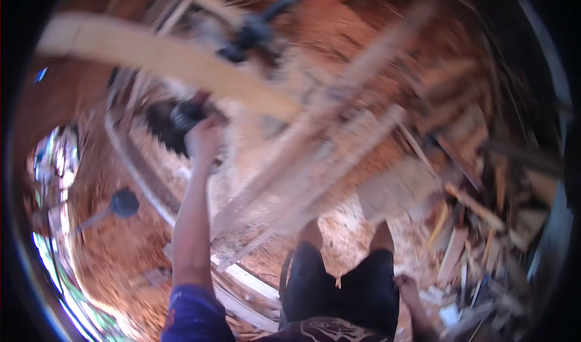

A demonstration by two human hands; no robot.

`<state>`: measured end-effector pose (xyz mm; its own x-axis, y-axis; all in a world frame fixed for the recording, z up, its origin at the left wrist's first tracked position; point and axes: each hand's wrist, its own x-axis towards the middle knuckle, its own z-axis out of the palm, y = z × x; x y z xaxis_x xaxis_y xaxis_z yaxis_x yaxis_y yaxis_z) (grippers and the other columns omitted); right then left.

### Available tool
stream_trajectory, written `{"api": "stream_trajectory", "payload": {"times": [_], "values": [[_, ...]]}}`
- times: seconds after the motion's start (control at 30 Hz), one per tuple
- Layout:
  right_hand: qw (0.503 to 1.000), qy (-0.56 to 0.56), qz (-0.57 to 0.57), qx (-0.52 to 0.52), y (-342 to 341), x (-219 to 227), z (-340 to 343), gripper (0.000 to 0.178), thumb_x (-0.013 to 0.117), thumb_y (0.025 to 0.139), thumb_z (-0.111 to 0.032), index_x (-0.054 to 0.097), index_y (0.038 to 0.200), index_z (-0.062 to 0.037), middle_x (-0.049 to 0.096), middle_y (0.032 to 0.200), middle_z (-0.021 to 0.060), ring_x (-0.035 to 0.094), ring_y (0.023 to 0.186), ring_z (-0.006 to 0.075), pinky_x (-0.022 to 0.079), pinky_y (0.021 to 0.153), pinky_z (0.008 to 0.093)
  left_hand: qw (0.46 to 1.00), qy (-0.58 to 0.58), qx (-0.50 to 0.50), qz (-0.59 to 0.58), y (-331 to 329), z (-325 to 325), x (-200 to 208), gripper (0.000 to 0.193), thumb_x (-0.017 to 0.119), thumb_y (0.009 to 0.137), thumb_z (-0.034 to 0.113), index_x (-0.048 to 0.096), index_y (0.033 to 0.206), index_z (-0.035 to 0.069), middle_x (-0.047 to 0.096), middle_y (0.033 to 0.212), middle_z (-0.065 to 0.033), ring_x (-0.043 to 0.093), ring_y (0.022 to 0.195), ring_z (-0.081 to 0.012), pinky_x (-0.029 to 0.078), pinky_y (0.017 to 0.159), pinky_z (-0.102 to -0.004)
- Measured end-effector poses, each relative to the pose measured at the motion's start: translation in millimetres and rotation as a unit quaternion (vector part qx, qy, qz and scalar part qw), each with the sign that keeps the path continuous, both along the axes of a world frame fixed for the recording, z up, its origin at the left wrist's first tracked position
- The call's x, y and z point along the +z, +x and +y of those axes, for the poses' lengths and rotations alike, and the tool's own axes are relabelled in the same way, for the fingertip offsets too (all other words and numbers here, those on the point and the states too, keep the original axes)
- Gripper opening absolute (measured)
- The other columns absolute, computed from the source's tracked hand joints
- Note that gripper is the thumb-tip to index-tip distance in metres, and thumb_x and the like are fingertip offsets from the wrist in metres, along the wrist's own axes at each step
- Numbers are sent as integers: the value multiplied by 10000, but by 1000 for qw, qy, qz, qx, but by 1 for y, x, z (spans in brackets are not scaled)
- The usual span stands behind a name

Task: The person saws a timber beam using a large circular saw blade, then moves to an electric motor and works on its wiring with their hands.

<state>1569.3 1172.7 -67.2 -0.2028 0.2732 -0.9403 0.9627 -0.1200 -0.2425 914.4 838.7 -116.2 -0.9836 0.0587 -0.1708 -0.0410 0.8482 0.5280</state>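
On my left, a dark, round-ended thing [125, 203] with a pale stem shows against orange-brown ground [115, 251]. At the far left I see a bright, multicoloured patch [57, 157], too blurred to name. To my right lies a jumbled heap of wood offcuts [452, 254], whitish scraps [449, 315] at its near end.
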Motion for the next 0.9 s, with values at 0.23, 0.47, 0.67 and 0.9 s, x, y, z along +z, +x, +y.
{"api": "stream_trajectory", "payload": {"times": [0.23,0.47,0.67,0.9], "values": [[991,113,60,43,94,-130,80,281,632,922,-265,662,787,-20,599,620,41,550,581,135,456,586,325,960,28,-254,111,145,165,80,208,577,888,-72,688,1048,1,693,945,-140,674,894,-240,511,810,-331],[940,186,-16,287,90,-295,159,373,497,932,-331,714,974,-30,680,1070,232,656,1006,394,521,894,505,933,-51,-315,164,69,333,-19,270,531,987,108,601,1216,-17,631,1104,-199,622,980,-321,481,860,-382],[940,298,112,122,-70,-366,214,367,579,887,-323,681,1042,-6,672,1021,258,645,955,427,511,871,491,829,-351,-366,234,3,300,-61,317,575,939,172,594,1201,-6,612,1198,-222,621,1033,-393,520,811,-438],[948,283,35,140,-106,-398,213,304,571,870,-257,681,1008,-9,683,986,235,651,942,393,504,830,486,802,-283,-433,299,39,349,-41,161,579,827,118,587,948,12,589,907,-214,602,769,-397,498,714,-526]]}}
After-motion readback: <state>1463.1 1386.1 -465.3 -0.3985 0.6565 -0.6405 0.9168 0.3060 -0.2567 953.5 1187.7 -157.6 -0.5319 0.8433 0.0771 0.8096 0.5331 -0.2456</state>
